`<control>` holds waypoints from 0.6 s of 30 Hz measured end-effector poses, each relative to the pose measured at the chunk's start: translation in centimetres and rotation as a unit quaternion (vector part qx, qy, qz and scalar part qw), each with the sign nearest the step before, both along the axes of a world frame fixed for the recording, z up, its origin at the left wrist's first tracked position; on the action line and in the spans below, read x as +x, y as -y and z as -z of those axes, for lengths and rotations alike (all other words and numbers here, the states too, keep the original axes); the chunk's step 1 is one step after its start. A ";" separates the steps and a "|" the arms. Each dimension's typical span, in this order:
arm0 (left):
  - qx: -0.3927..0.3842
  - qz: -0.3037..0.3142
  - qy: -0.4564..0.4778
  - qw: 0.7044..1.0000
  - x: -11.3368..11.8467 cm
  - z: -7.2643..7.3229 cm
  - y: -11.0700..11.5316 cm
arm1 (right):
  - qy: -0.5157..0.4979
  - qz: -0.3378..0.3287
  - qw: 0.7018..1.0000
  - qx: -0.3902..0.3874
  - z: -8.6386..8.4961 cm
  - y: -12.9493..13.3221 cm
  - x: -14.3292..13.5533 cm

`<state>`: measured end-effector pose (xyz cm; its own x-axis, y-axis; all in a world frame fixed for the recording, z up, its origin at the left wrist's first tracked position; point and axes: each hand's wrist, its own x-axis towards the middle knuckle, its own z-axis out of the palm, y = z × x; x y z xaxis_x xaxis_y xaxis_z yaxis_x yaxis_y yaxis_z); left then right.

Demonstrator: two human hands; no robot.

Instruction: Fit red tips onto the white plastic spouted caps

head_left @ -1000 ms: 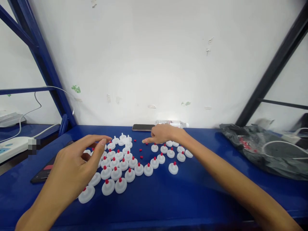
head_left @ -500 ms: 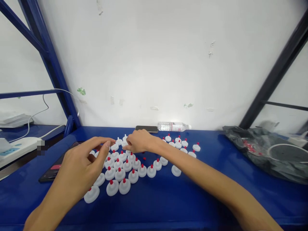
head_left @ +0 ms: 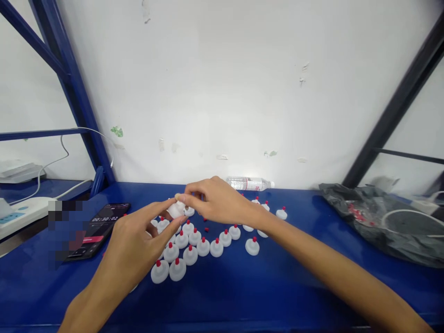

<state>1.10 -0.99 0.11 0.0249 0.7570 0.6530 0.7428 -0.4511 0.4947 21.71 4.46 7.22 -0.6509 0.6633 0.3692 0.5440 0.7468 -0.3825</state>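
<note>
Left hand first: I have its thumb and index finger narrowed around a white disc with a raised centre, held up over the blue table. Right hand has just come across to join it, thumb and index fingertips at the top of that same disc. The change, as I read it, is that both hands now share one piece, the left steadying it while the right works at its upper end. Whether the right fingertips pinch a red cap there I cannot tell, since they hide the spot.

Just below the held disc and to its right, I see discs with red caps crowded together, most standing cap up. Two loose red caps lie under the right hand, partly in its shadow, and one capped disc sits apart near the right forearm. That forearm cuts across my view of the discs farther back, and the left hand covers part of the near cluster.

Farther out, a phone showing a timer lies beside the left wrist, a clear bottle rests on its side by the wall, and a dark plastic bag with red pieces lies at the right.
</note>
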 end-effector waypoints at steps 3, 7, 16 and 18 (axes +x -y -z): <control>0.019 -0.023 -0.009 1.000 -0.4 -0.1 0.0 | 0.088 0.067 0.994 0.000 0.5 -1.1 0.8; 0.001 -0.044 -0.021 0.999 -1.0 -0.4 -0.2 | 0.240 0.119 0.963 -0.038 1.8 -2.5 1.1; 0.010 -0.028 -0.049 0.998 -0.7 -0.1 -0.4 | 0.292 0.076 0.950 -0.080 4.3 -2.1 -0.1; 0.007 -0.030 -0.054 0.998 -0.8 0.0 -0.5 | 0.274 0.073 0.955 -0.085 4.3 -2.1 0.1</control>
<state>0.35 -0.53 0.15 0.0499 0.7506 0.6588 0.8177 -0.4095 0.4046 21.82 6.59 2.90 -0.6121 0.7813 -0.1221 0.7905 0.6007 -0.1194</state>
